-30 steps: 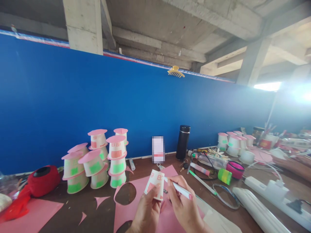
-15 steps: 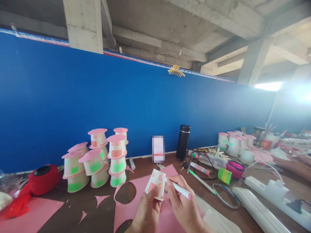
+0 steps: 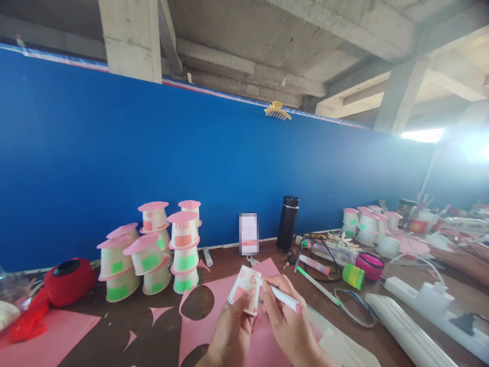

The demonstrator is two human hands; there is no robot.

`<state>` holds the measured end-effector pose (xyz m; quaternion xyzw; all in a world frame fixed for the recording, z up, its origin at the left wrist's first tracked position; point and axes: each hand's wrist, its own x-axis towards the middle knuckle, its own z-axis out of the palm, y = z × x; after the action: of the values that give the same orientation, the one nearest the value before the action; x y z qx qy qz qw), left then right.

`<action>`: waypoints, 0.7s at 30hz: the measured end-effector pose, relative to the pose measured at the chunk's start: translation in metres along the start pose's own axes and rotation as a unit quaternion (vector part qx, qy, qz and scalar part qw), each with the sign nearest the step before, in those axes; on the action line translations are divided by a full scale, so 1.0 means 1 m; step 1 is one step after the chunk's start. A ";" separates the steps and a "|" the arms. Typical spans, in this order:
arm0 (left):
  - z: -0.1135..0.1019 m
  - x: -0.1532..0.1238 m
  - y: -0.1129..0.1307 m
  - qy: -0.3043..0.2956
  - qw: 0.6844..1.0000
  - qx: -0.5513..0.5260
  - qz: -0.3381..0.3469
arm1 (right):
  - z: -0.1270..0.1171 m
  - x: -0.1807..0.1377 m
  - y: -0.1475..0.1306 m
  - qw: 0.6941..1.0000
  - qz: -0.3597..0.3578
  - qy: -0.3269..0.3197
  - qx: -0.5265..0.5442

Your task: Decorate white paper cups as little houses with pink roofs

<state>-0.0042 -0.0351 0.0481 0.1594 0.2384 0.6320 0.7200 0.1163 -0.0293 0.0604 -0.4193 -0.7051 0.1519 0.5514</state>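
My left hand (image 3: 233, 323) grips a white paper cup (image 3: 244, 290), tilted, over the pink paper sheet. Red window shapes and a red block are drawn on the cup's side. In my right hand (image 3: 288, 318) is a white marker pen (image 3: 284, 296) with a red end, held like a pencil. Its tip is at the cup's upper right, by one of the drawn windows; exact contact is too small to tell. Beneath both hands lies the pink sheet (image 3: 217, 298) with round holes cut out.
Stacked paper cups with pink tops (image 3: 183, 232) stand left. A black flask (image 3: 288, 224) and a blurred white card (image 3: 249, 234) stand against the blue partition (image 3: 229, 153). On the right lie a green-capped marker (image 3: 319, 287), yellow-green tape (image 3: 353, 277) and a power strip (image 3: 420, 306). Another person's arm (image 3: 458, 260) shows far right.
Almost nothing differs. Both hands keep the same hold on the cup and marker pen, and the view has shifted very slightly.
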 end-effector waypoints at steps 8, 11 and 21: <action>-0.001 0.001 0.000 -0.020 1.000 0.006 0.001 | 0.002 -0.001 0.000 1.000 -0.011 -0.004 -0.014; -0.001 0.002 0.000 -0.015 1.000 0.001 -0.001 | 0.002 -0.001 0.001 1.000 -0.013 -0.005 -0.024; -0.002 0.001 0.000 -0.022 1.000 0.004 0.013 | 0.002 -0.001 -0.003 0.999 -0.023 -0.007 -0.038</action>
<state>-0.0047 -0.0339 0.0463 0.1790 0.2230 0.6371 0.7158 0.1130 -0.0316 0.0614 -0.4228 -0.7237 0.1152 0.5332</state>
